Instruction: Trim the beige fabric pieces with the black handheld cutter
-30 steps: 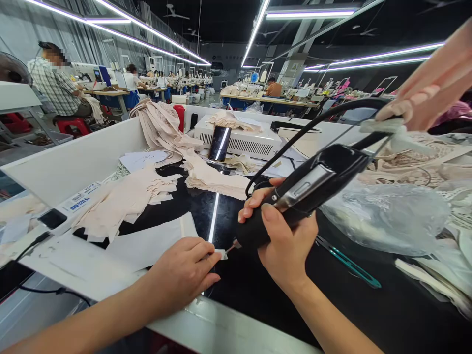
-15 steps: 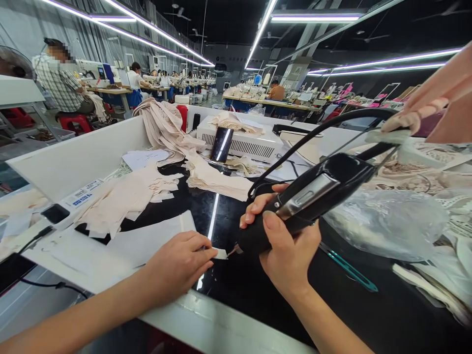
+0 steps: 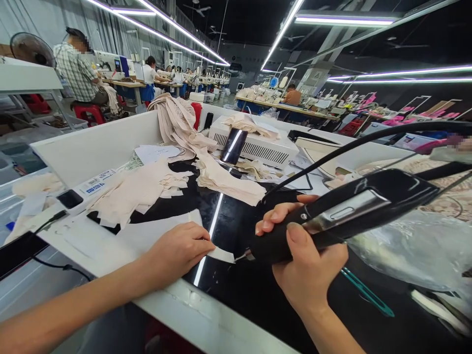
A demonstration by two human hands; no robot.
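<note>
My right hand [image 3: 302, 255] is wrapped round a black hand-held cutting tool [image 3: 350, 211] with a silver panel and a thick black cable [image 3: 368, 140] running off to the right. The tool's small metal tip [image 3: 243, 255] points at a small white strip of fabric [image 3: 221, 254] on the glossy black table [image 3: 258, 290]. My left hand [image 3: 177, 250] presses that strip down with closed fingertips, right beside the tip. A white sheet [image 3: 155, 233] lies under my left hand.
Beige cut fabric pieces [image 3: 136, 189] and a folded stack [image 3: 228, 182] lie behind my hands. A white ventilated box [image 3: 258, 147] stands at the back, a clear plastic bag [image 3: 416, 246] and teal tweezers [image 3: 365, 292] to the right. Seated workers [image 3: 79, 69] sit far left.
The view has shifted, so everything sits further right and the tool looks larger. Another person's hand at the upper right has left the view. My hands stay on the strip and tool.
</note>
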